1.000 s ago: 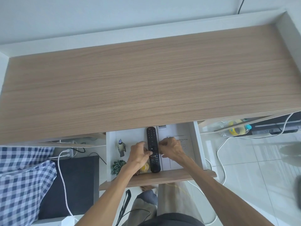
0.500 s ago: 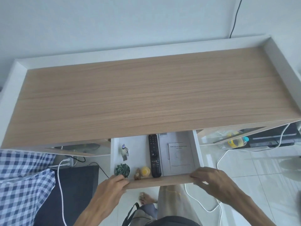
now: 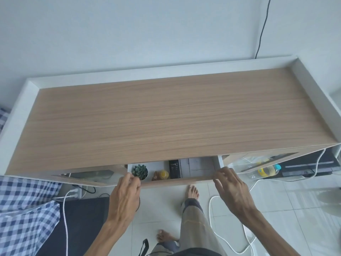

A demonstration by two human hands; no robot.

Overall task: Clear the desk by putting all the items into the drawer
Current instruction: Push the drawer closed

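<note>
Drawer (image 3: 177, 180) stands partly open under the bench (image 3: 166, 122), whose top is bare. Inside lie a succulent pot (image 3: 139, 171), a small brown figurine (image 3: 155, 176), a yellow ball (image 3: 163, 174), a black remote (image 3: 174, 169) and a paper sheet (image 3: 200, 166). Left hand (image 3: 127, 193) and right hand (image 3: 230, 187) rest with fingers loose on the drawer's front edge, gripping nothing. Recommendation: push evenly from both ends so the drawer runs square, and keep fingertips off the top lip as the gap narrows.
</note>
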